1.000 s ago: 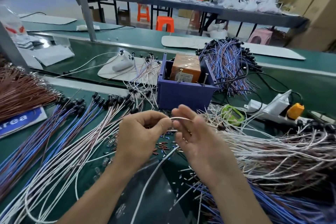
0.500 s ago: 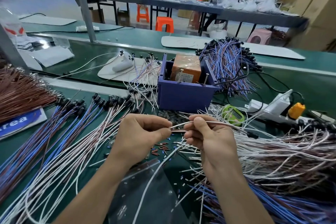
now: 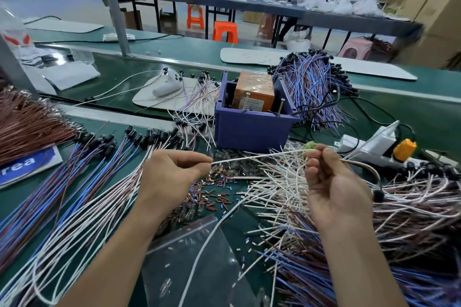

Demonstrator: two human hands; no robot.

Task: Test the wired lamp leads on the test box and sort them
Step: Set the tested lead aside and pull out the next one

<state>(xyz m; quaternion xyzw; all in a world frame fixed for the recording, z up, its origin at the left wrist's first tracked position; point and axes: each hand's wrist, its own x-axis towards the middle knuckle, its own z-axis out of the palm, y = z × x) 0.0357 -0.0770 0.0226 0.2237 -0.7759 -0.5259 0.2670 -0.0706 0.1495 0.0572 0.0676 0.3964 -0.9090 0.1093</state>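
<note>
A white-and-brown lamp lead [image 3: 259, 155] is stretched between my two hands just in front of the purple test box [image 3: 252, 127]. My left hand [image 3: 172, 177] pinches its bare wire end between thumb and forefinger. My right hand [image 3: 334, 187] grips the lead further along with curled fingers. Beyond that hand the lead arcs down to its black lamp holder [image 3: 378, 195]. The box holds an orange transformer [image 3: 254, 93] and two upright metal pins.
Sorted leads [image 3: 82, 182] with black holders fan out on the left. A tangled pile of leads [image 3: 411, 212] lies on the right, and a blue-purple bundle [image 3: 311, 82] behind the box. Small sleeves [image 3: 212, 194], a clear plastic bag [image 3: 194, 262] and a power strip [image 3: 369, 144] lie on the green bench.
My hands have moved apart, the right one sliding to the right along the lead, so a longer stretch of lead now spans between them. The black holder dropped lower right.
</note>
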